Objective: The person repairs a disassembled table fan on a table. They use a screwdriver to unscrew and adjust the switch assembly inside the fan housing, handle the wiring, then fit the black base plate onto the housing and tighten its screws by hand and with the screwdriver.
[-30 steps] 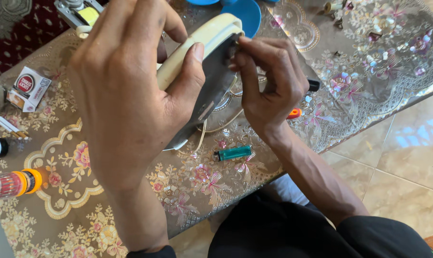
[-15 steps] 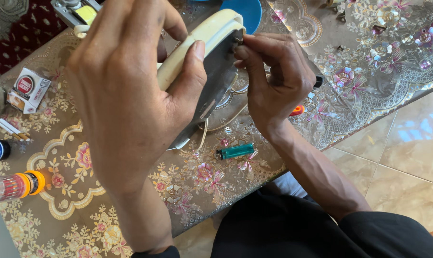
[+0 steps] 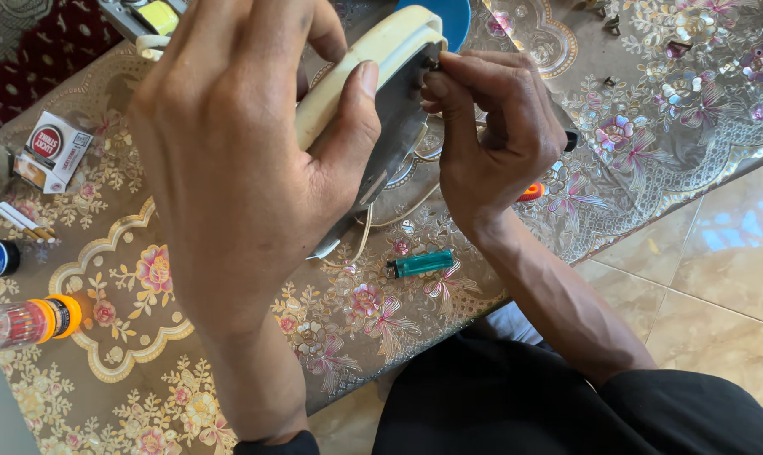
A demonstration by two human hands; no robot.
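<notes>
Hands: left hand [image 3: 246,160] grips the cream iron [image 3: 373,59], hiding most; right hand [image 3: 491,143] pinches something unseen.

Shown: two hands [image 3: 238,160] [image 3: 491,143], one iron [image 3: 381,93], one lighter [image 3: 421,264], one carton [image 3: 53,152], one blue dish [image 3: 449,17], one orange-capped tube [image 3: 27,320].

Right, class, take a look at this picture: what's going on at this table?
A person holds a cream and grey appliance, seemingly a clothes iron, tilted above a floral tablecloth. The left hand grips its cream body, thumb on the edge. The right hand pinches something small at its top end; what exactly is hidden by the fingers. On the cloth lie a green lighter, a small red and white box and an orange-capped clear bottle.
</notes>
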